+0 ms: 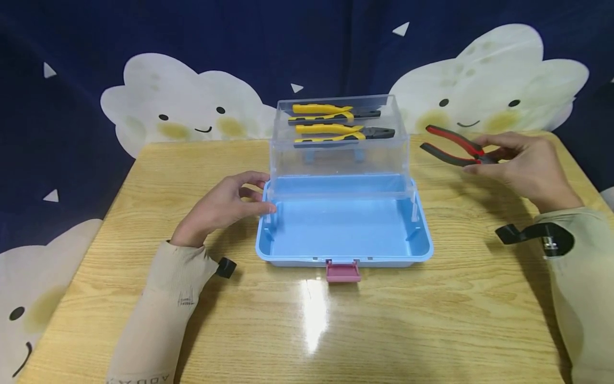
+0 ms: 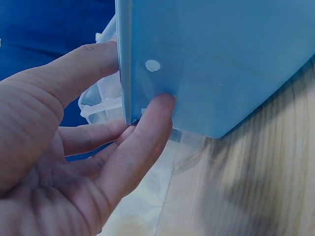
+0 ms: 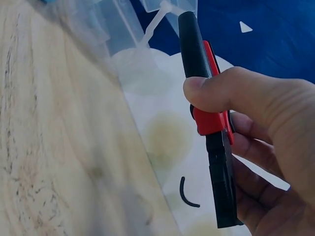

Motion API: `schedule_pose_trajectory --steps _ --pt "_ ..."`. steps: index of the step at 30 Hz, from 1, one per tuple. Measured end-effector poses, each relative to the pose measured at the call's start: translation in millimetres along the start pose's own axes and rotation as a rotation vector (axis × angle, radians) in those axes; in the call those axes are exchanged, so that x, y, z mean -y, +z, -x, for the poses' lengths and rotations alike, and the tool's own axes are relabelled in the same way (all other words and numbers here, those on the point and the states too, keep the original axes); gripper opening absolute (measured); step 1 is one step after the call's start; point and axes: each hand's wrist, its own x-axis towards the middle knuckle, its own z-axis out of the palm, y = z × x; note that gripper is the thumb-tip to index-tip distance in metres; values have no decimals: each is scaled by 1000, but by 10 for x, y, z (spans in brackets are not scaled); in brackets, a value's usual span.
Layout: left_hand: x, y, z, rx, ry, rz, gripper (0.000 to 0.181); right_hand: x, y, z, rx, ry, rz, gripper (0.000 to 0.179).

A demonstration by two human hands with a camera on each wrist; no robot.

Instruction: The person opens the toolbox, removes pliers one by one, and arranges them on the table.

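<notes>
Pliers (image 1: 453, 143) with red and black handles are pinched near the pivot by my right hand (image 1: 527, 165), held up to the right of the toolbox. In the right wrist view the pliers' dark jaws point down, thumb on the red part. My left hand (image 1: 227, 202) grips the left rim of the blue toolbox (image 1: 336, 229), thumb over the edge, fingers against the outer side wall (image 2: 221, 64). Above the toolbox's back stands a raised clear tray (image 1: 336, 154). In it lie yellow-and-black pliers (image 1: 331, 129) and, behind them, a second yellow-and-black pair (image 1: 321, 109).
The toolbox stands on a wooden table (image 1: 288, 320), its pink latch (image 1: 342, 272) hanging at the front. A dark blue curtain (image 1: 312, 48) with white clouds hangs behind the table. Black straps are on both wrists, such as the right strap (image 1: 547, 237).
</notes>
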Motion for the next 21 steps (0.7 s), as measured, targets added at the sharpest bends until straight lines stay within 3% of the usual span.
schedule_pose_trajectory --steps 9,15,21 --pt "-1 -5 -3 2 -7 5 74 -85 27 -43 36 43 94 65" --pt "-4 -6 -5 0 -7 0 74 -131 31 -31 67 18 68 64" --pt "-7 -3 -5 1 -8 -7 75 -179 60 -44 86 16 122 66"
